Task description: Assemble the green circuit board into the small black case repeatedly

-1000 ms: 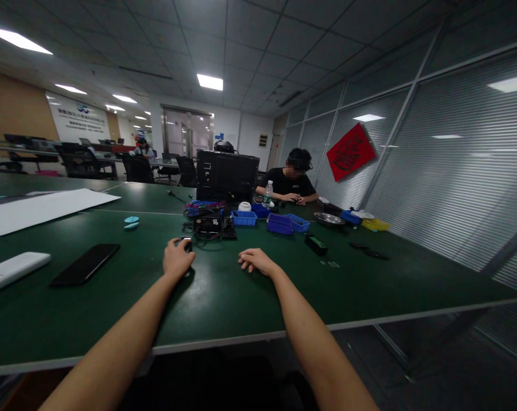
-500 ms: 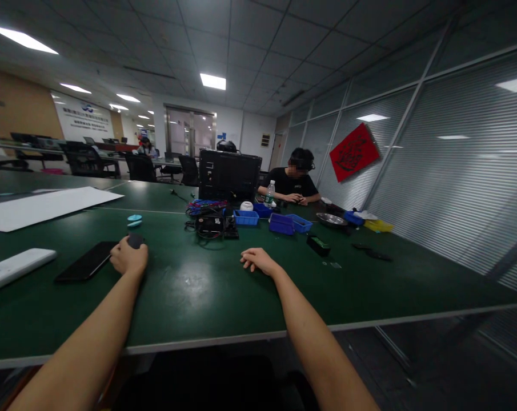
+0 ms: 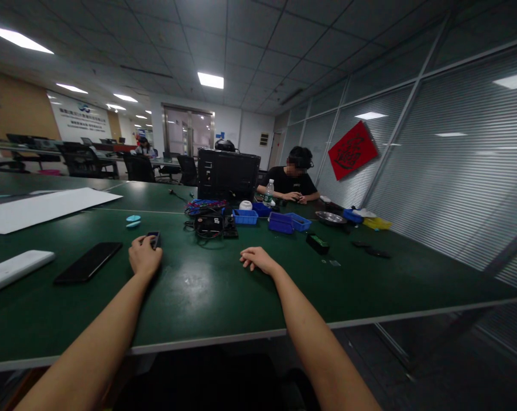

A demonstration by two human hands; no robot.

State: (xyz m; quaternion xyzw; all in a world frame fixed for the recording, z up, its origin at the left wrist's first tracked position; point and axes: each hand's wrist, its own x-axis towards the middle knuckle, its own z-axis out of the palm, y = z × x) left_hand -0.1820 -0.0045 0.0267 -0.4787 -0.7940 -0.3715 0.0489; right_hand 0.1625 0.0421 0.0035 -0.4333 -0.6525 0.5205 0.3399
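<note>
My left hand [image 3: 144,256] is closed around a small dark rectangular object [image 3: 155,238], whose kind I cannot make out; its upper end shows past my fingers. To the left of that hand lies a black smartphone [image 3: 89,262], flat on the green table. Just beyond it sits a light blue two-part item [image 3: 133,221], like a small open case. My right hand [image 3: 257,260] rests on the tabletop with its fingers loosely bent and somewhat apart, holding nothing.
A white long device [image 3: 18,271] and a white sheet [image 3: 52,208] lie at left. Ahead are a black monitor [image 3: 228,176], tangled cables [image 3: 204,207], a blue tray [image 3: 245,217] and a bottle [image 3: 269,192]. A black box [image 3: 317,244] stands right; a co-worker [image 3: 290,180] sits beyond.
My left hand has moved right, away from the smartphone, carrying the small dark object, which has turned and shows a flat face. My right hand stays put.
</note>
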